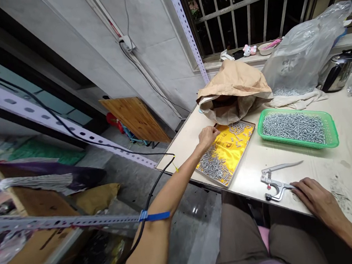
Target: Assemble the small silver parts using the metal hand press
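Observation:
My left hand (208,137) is closed in a pinch at the far left edge of a shallow tray (243,154); what its fingers hold is hidden. Yellow plastic (229,147) lines this tray, with small metal pieces (214,168) heaped at the near left and more scattered at the far end. On the table's near side, my right hand (315,198) has its fingers closed on one handle of metal snap pliers (279,190). The other handle of the pliers is spread away, and they lie on the tabletop.
A green plastic basket (331,130) full of similar metal pieces stands right of the tray. Behind are an open brown paper bag (234,82), a large clear plastic bag (304,56) and a kettle (337,71). A black cable (156,183) and blue strap cross my left arm.

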`<state>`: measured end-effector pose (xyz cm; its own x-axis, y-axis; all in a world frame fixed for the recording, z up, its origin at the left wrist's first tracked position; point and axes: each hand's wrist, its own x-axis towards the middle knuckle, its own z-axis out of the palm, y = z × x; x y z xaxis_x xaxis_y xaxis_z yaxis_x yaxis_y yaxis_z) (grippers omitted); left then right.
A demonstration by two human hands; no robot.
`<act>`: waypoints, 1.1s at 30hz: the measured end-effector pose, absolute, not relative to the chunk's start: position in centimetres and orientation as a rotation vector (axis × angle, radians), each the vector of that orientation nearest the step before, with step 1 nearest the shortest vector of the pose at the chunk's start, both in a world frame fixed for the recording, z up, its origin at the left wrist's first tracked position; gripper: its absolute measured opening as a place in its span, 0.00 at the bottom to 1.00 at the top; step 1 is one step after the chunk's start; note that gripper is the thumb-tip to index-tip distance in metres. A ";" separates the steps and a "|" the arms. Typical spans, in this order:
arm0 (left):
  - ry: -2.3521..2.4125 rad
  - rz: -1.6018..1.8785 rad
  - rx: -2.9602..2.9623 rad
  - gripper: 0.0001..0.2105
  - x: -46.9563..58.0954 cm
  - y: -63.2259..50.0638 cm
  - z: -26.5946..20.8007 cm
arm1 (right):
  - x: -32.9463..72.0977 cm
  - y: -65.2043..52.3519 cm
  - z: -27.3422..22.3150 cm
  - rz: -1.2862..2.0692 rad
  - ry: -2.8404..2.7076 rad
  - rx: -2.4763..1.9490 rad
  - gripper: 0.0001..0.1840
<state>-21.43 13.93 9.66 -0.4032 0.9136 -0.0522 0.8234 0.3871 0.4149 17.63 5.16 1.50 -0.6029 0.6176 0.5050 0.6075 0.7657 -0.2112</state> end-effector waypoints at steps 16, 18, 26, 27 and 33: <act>1.916 0.730 1.305 0.09 -25.0 8.6 6.7 | 17.8 5.3 1.3 -0.003 -2.421 -0.901 0.17; 1.804 0.860 1.151 0.13 -25.5 8.0 6.9 | 17.9 5.3 1.1 0.001 -2.428 -0.906 0.18; 1.607 0.927 0.887 0.18 -21.1 5.4 7.6 | 17.6 5.0 1.4 0.015 -2.443 -0.971 0.20; 1.568 0.900 0.885 0.18 -19.5 5.0 7.5 | 17.6 4.9 1.6 0.022 -2.453 -0.988 0.20; 1.427 0.749 0.799 0.15 -9.1 2.6 5.4 | 17.7 4.5 1.8 0.063 -2.514 -1.080 0.17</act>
